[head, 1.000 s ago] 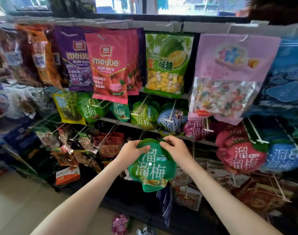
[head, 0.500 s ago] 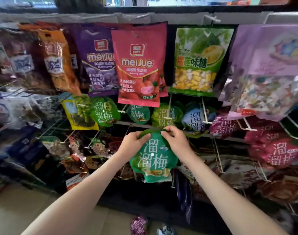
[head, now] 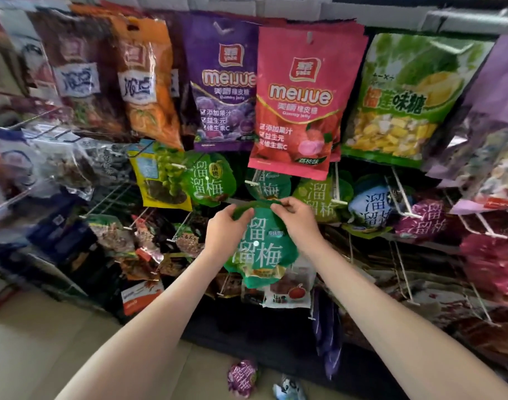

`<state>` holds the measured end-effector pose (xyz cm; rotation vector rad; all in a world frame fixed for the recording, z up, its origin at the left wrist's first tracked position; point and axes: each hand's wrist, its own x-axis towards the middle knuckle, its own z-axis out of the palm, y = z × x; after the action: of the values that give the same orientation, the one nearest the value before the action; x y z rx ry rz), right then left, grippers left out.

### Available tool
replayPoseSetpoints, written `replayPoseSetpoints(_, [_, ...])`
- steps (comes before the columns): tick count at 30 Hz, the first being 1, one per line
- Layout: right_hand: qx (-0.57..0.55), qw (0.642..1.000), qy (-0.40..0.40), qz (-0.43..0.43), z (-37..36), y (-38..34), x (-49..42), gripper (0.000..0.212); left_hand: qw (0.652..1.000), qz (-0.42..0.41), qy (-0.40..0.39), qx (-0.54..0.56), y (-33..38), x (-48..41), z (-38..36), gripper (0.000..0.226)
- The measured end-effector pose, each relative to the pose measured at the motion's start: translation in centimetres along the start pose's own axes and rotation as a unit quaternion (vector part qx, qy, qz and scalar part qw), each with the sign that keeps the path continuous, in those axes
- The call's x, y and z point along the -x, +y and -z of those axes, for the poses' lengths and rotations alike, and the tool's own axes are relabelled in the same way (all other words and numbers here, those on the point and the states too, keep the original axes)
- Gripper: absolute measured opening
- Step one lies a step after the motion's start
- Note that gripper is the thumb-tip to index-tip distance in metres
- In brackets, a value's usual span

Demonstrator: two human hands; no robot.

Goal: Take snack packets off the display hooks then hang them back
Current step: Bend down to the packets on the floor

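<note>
A round green snack packet [head: 260, 249] with white characters hangs between both hands in front of the rack. My left hand [head: 225, 229] grips its upper left edge. At the top rim, my right hand [head: 297, 219] pinches it. The packet's top sits just below a white display hook [head: 251, 182] that carries another green packet [head: 271, 187] of the same kind. Whether the held packet's hole touches a hook I cannot tell.
Large bags hang above: a purple one [head: 222, 90], a pink one [head: 300, 105], a durian one [head: 400, 102]. More round packets, green [head: 209, 180], blue [head: 371, 206] and magenta [head: 425, 220], hang on neighbouring hooks. Two packets [head: 242, 376] lie on the floor.
Both hands have lifted the green packet up and toward the rack, close under the middle row of hooks. The view has moved nearer the display.
</note>
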<state>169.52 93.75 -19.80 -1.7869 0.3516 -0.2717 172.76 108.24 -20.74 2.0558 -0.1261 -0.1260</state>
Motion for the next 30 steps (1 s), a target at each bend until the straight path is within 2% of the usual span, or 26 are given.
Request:
replayPoseSetpoints(4, [0.003, 1.000, 0.013, -0.002, -2.4, -1.3, -2.1, 0.008, 0.999, 0.012, 0.024, 0.022, -0.3, -2.4, 1.7, 0.050])
replayPoseSetpoints(9, [0.018, 0.999, 0.030, -0.007, -3.7, -2.0, -4.3, 0.006, 0.999, 0.027, 0.025, 0.036, -0.3, -4.7, 2.6, 0.049])
replayPoseSetpoints(13, [0.020, 0.999, 0.038, -0.007, -4.1, -1.9, -5.2, 0.016, 0.999, 0.017, 0.014, 0.041, -0.6, -6.1, 2.4, 0.044])
replayPoseSetpoints(17, [0.005, 0.999, 0.032, 0.002, -3.7, -1.4, -6.1, 0.014, 0.999, 0.007, 0.008, 0.030, -1.1, -7.7, 1.8, 0.060])
replayPoseSetpoints(20, [0.069, 0.996, 0.040, 0.034, -3.8, -0.6, -7.4, 0.009, 1.000, -0.004, 0.003, 0.003, -1.4, -8.9, 1.1, 0.054])
replayPoseSetpoints(23, [0.121, 0.990, 0.061, 0.039, -4.3, -0.4, -8.9, 0.023, 0.991, -0.063, 0.089, -0.075, -1.7, -9.6, 0.0, 0.041])
replayPoseSetpoints(26, [0.172, 0.975, 0.135, 0.049, -4.9, -0.3, -9.9, 0.027, 0.941, -0.168, 0.191, -0.224, -2.8, -10.2, -1.4, 0.052])
replayPoseSetpoints(28, [0.220, 0.950, 0.189, 0.111, -5.4, 0.2, -9.7, 0.023, 0.911, -0.262, 0.187, -0.259, -3.4, -10.4, -2.4, 0.061])
replayPoseSetpoints(30, [0.310, 0.905, 0.238, 0.167, -5.6, 1.4, -9.3, 0.029, 0.888, -0.328, 0.145, -0.287, -4.2, -10.7, -3.7, 0.069])
